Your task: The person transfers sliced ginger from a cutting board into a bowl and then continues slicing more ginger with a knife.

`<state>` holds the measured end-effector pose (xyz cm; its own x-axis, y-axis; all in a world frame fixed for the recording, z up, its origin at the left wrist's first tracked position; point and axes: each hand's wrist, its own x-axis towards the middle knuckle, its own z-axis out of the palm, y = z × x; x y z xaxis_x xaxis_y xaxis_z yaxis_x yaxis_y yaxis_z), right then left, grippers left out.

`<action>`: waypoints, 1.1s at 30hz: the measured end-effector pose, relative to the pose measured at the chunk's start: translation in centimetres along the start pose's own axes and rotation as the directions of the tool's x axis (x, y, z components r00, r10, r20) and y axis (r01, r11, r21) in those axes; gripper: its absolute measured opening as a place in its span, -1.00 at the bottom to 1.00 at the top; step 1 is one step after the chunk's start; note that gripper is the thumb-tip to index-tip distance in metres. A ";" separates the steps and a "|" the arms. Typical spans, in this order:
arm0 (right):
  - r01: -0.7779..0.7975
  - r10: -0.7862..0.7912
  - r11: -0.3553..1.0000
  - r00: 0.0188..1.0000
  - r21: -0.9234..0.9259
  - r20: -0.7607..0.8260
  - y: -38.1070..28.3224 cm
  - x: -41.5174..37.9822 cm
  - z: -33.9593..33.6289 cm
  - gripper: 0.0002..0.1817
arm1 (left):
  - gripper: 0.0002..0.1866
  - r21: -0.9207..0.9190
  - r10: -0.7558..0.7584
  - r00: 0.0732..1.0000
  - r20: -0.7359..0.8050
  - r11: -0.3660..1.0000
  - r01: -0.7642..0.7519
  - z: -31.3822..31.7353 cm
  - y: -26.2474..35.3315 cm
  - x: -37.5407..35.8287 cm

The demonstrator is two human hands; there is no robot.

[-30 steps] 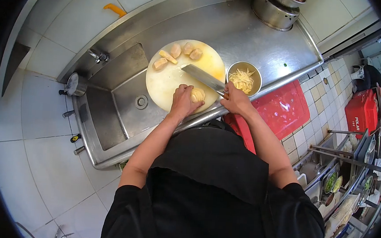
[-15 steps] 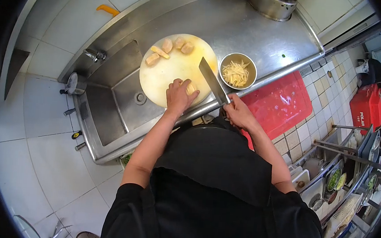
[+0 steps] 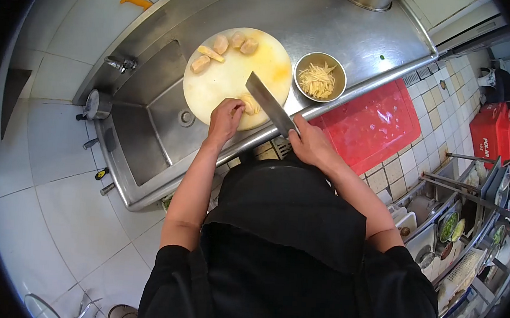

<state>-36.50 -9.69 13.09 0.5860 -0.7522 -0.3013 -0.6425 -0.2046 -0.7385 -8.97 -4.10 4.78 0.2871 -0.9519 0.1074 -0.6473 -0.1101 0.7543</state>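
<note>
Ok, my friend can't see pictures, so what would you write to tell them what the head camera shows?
A person in black stands at a steel counter, the left hand holding a pale vegetable piece on a round cutting board while the right hand holds a cleaver over it. More pieces lie at the board's far edge, beside a metal bowl of thin strips and a sink.

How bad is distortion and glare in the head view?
Head view: strong fisheye, black vignette at the edges, counter rim bowed; soft glare on the steel, none hiding the cutting board; cleaver and both hands sharp, left hand, right hand; racks at right small, unclear.
</note>
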 end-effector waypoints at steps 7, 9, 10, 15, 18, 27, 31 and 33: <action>-0.016 0.016 0.998 1.000 0.060 -0.013 -0.9 0.1 2.1 -0.70 | -0.83 -0.009 0.053 0.998 0.022 0.999 -0.052 0.0 -0.4 -0.4; -0.063 0.065 0.996 0.998 0.059 -0.023 -1.1 0.1 2.3 -0.70 | -0.83 -0.010 0.091 0.995 0.027 0.996 -0.091 -0.1 -0.7 -0.4; -0.061 0.063 0.997 0.998 0.053 -0.028 -1.1 0.2 2.5 -0.70 | -0.83 -0.005 0.135 0.990 0.036 0.991 -0.135 -0.2 -0.9 -0.2; -0.044 0.050 0.996 0.996 0.080 -0.068 0.8 0.4 3.9 -0.71 | -0.83 0.004 0.223 0.973 0.058 0.975 -0.224 -0.4 -1.8 0.2; -0.033 0.041 0.996 0.994 0.078 -0.104 0.5 0.0 4.1 -0.71 | -0.84 -0.001 0.275 0.961 0.035 0.961 -0.275 -0.2 -2.1 0.2; -0.072 0.066 0.997 0.982 -0.031 -0.177 -1.8 -1.1 4.5 -0.75 | -0.82 -0.029 0.275 0.960 -0.054 0.961 -0.277 0.8 -2.9 -0.2; -0.096 0.089 0.995 0.980 -0.027 -0.176 -1.7 -1.1 4.6 -0.76 | -0.76 -0.092 0.175 0.983 0.048 0.981 -0.170 0.5 -2.5 1.0; -0.106 0.098 0.994 0.978 -0.035 -0.182 -1.7 -1.3 4.5 -0.76 | -0.73 -0.082 0.185 0.972 0.143 0.981 -0.175 -0.3 -2.4 2.0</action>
<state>-33.95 -5.57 12.01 0.4209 -0.8699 -0.2573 -0.7176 -0.1458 -0.6810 -6.68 -5.63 3.38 0.0580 -0.9867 0.1516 -0.6270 0.0821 0.7747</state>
